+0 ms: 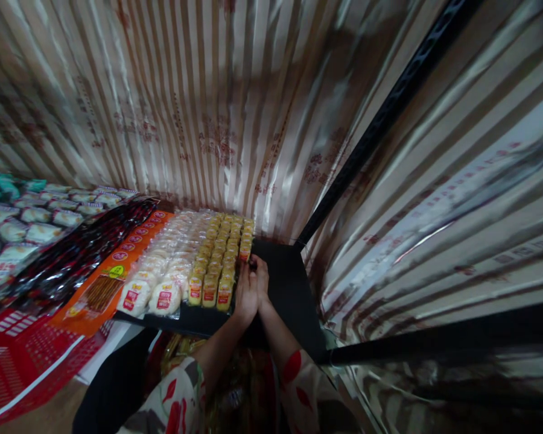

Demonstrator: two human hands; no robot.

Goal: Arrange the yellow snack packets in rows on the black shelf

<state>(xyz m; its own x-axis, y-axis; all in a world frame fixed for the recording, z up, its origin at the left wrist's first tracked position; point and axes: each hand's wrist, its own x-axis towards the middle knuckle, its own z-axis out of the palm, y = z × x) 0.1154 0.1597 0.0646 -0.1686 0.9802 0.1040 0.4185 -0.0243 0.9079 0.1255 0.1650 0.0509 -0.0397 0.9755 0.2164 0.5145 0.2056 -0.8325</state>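
My left hand (245,292) and my right hand (261,280) are pressed close together on the black shelf. Their fingertips close about the lower part of a small yellow packaged cake (245,251) with a red label, at the front of the rightmost column. Just left of my hands stand several columns of the same yellow packaged cakes (209,288), upright in clear wrappers. Beside those lie rows of white round packaged cakes (165,296) with red labels. Fingers partly hide one another, and the view is dim and slightly blurred.
An orange snack packet (113,274), dark shiny packets (81,244) and white wrapped packs (36,215) lie further left. A red basket (22,367) stands at lower left. Black shelf surface (289,289) extends right to a black post (366,144); striped sheeting (199,108) hangs behind.
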